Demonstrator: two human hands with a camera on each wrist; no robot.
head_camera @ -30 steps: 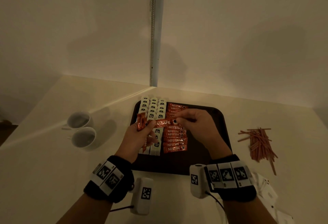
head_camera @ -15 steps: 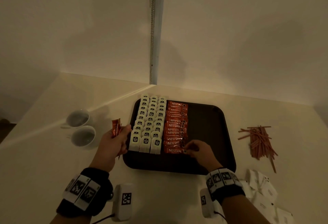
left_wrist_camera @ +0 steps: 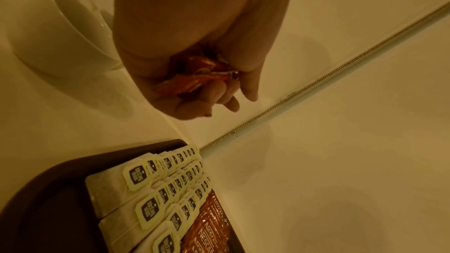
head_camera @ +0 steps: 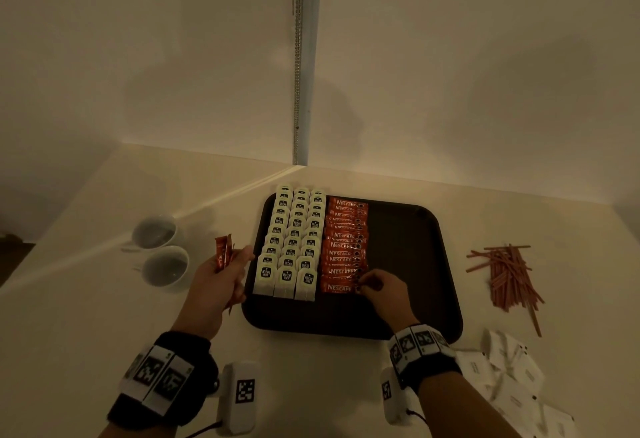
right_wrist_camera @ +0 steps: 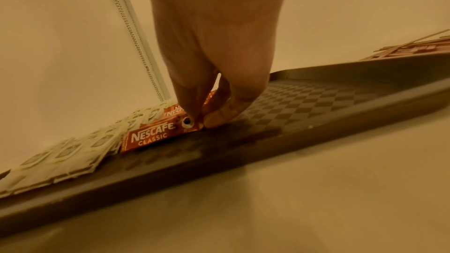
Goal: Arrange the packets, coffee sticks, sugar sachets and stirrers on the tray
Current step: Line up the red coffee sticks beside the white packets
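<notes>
A dark brown tray [head_camera: 408,257] carries three columns of white tea packets [head_camera: 294,243] on its left side and one column of red coffee sticks [head_camera: 346,243] beside them. My right hand [head_camera: 375,287] pinches the right end of the nearest coffee stick [right_wrist_camera: 151,136] at the column's front, fingertips [right_wrist_camera: 216,120] touching the tray floor [right_wrist_camera: 316,103]. My left hand [head_camera: 225,274] hovers left of the tray and grips a small bunch of red coffee sticks [head_camera: 223,255], seen crumpled in its palm in the left wrist view [left_wrist_camera: 197,76].
Two white cups [head_camera: 162,250] stand left of the tray. A loose heap of brown stirrers [head_camera: 509,274] lies on the table to the right, and white sugar sachets [head_camera: 512,382] are scattered at the front right. The tray's right half is bare.
Both hands left the middle of the tray. The right hand dropped to the front of the coffee column with a stick; the left withdrew leftward off the tray, still holding its bunch.
</notes>
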